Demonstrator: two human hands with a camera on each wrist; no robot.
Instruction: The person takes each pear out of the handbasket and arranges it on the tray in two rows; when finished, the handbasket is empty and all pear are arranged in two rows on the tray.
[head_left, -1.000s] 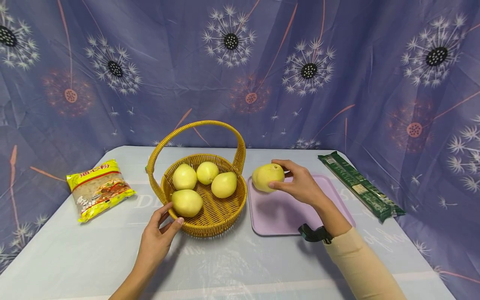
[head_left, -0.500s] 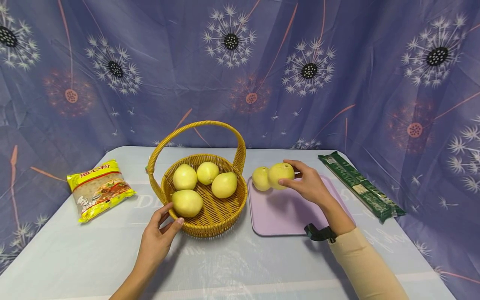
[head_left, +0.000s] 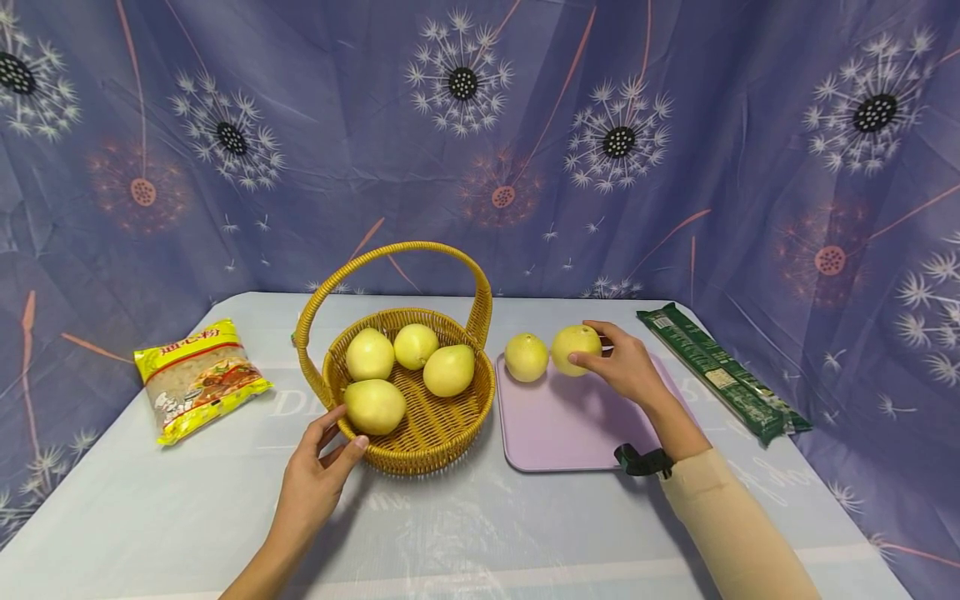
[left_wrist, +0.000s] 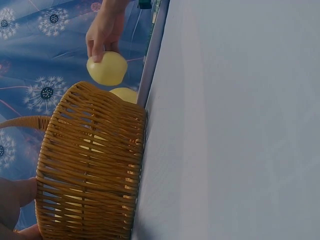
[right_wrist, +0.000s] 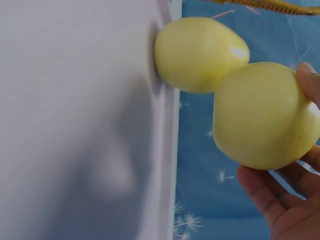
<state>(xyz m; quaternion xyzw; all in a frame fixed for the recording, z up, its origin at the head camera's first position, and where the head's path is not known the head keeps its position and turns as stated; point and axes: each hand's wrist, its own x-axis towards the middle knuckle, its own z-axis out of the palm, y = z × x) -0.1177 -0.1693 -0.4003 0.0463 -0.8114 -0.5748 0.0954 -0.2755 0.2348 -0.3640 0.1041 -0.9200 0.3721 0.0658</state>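
Right hand (head_left: 619, 360) clamps fruit (head_left: 573, 348) at its nine o'clock; left hand (head_left: 319, 463) seemingly pinches basket (head_left: 431, 460) at eight o'clock.

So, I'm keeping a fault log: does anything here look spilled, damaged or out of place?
Nothing stands out: the basket stands upright with four yellow fruits inside, another fruit sits on the tray, and the right grip holds a sixth fruit above the tray. I see no spill or damage.
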